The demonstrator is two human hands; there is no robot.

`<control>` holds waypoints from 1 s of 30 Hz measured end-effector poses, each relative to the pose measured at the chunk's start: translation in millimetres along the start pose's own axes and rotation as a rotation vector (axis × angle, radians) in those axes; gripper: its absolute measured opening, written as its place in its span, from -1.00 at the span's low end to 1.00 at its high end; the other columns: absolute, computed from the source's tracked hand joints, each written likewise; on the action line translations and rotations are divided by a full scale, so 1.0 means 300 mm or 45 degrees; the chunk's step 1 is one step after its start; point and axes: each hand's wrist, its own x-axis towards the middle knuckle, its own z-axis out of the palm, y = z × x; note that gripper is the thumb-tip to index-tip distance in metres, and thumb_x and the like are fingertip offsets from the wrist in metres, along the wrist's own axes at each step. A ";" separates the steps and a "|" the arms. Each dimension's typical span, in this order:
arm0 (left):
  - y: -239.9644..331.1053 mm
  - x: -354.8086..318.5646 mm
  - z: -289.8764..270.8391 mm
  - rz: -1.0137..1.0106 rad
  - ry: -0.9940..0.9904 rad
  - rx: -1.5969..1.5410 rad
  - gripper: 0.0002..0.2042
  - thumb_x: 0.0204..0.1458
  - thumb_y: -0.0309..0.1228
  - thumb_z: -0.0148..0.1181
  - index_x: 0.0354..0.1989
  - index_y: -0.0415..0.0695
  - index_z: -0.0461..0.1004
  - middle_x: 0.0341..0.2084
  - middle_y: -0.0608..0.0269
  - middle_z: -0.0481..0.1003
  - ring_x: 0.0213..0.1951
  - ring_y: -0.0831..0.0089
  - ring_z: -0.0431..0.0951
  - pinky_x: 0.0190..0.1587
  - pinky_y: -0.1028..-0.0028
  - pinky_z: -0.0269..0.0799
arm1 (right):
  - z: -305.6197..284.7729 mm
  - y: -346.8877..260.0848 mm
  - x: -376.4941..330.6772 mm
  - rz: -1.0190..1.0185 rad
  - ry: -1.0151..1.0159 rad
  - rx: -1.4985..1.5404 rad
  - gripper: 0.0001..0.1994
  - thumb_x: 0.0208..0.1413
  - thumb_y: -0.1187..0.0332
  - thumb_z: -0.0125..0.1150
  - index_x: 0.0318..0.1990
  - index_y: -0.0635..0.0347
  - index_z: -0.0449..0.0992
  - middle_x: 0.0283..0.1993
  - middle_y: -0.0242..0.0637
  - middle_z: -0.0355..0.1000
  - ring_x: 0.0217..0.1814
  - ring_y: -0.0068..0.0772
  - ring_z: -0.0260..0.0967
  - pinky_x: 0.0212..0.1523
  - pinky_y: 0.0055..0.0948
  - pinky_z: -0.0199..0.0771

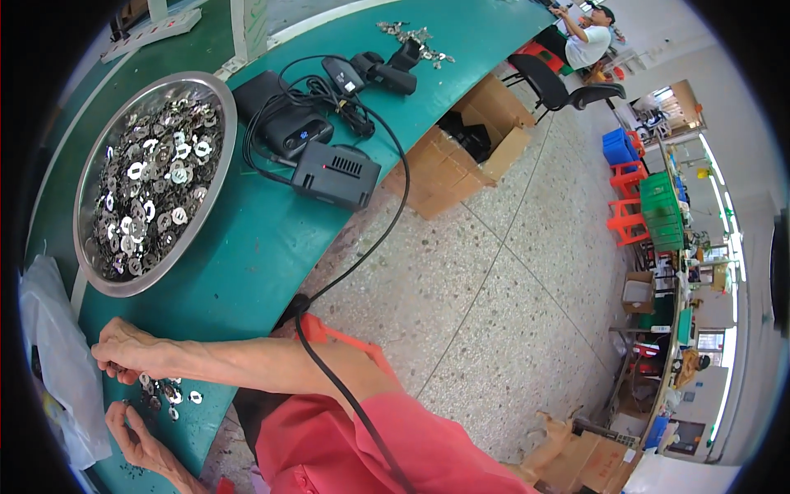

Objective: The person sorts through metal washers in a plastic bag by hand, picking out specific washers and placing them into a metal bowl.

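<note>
On the green table, a small pile of metal pieces [173, 393], silver and dark, lies between my two hands. My right hand [130, 350] is above the pile in the view, its fingers curled together; what they hold is too small to make out. Lower down, my left hand [134, 438] rests near the pile with bent fingers. A tiny dark bit shows at its fingertips, but I cannot make out what it is. A large steel bowl [224, 144] heaped with similar flat, round metal pieces stands beyond my right hand.
A clear plastic bag [66, 354] lies beside my hands. Black devices and cables [337, 177] sit on the table [255, 247]; one cable runs across my right arm. An open cardboard box [440, 177] stands on the floor. Far off, another person [588, 43] sits near more metal pieces [415, 39].
</note>
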 end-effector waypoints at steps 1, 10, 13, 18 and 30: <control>-0.013 -0.006 0.002 -0.013 0.058 -0.021 -0.89 0.11 -0.53 0.05 -0.24 -0.32 0.40 -0.24 0.24 0.39 -0.17 0.47 0.35 -0.05 0.54 0.24 | 0.001 -0.007 -0.014 0.027 0.008 -0.012 -0.74 0.03 0.32 0.06 -0.56 0.36 0.36 -0.63 -0.29 0.28 -0.70 -0.51 0.23 -0.74 -0.58 0.26; 0.009 0.030 0.021 -0.035 0.228 -0.057 -0.87 0.14 -0.51 0.04 -0.21 -0.30 0.43 -0.26 0.28 0.41 -0.21 0.53 0.37 -0.03 0.54 0.26 | 0.017 0.008 -0.038 0.057 -0.065 -0.177 -0.76 -0.04 0.39 0.12 -0.62 0.39 0.40 -0.65 -0.23 0.34 -0.72 -0.46 0.27 -0.73 -0.50 0.33; 0.057 0.076 0.073 0.168 0.123 0.055 -0.91 0.06 -0.61 0.08 -0.27 -0.31 0.44 -0.27 0.19 0.43 -0.16 0.40 0.42 -0.03 0.49 0.28 | -0.001 -0.057 -0.072 0.130 -0.066 -0.222 -0.75 -0.01 0.29 0.12 -0.58 0.30 0.46 -0.63 -0.35 0.36 -0.65 -0.56 0.30 -0.66 -0.57 0.38; 0.143 0.144 0.114 0.161 0.183 0.104 -0.89 -0.10 -0.61 0.17 -0.37 -0.23 0.48 -0.35 0.13 0.46 -0.30 0.27 0.46 -0.21 0.41 0.35 | -0.006 -0.111 -0.068 0.267 0.007 -0.307 -0.74 0.14 0.25 0.11 -0.15 0.27 0.45 -0.27 -0.33 0.43 -0.30 -0.54 0.41 -0.32 -0.54 0.52; 0.033 0.055 0.068 0.138 0.655 -0.124 -0.90 -0.08 -0.47 0.18 -0.44 -0.23 0.44 -0.43 0.11 0.36 -0.31 0.14 0.39 -0.26 0.27 0.33 | -0.016 -0.112 -0.127 0.504 0.034 0.096 -0.79 0.24 0.26 -0.01 -0.19 0.24 0.38 -0.37 -0.35 0.34 -0.44 -0.46 0.26 -0.44 -0.53 0.37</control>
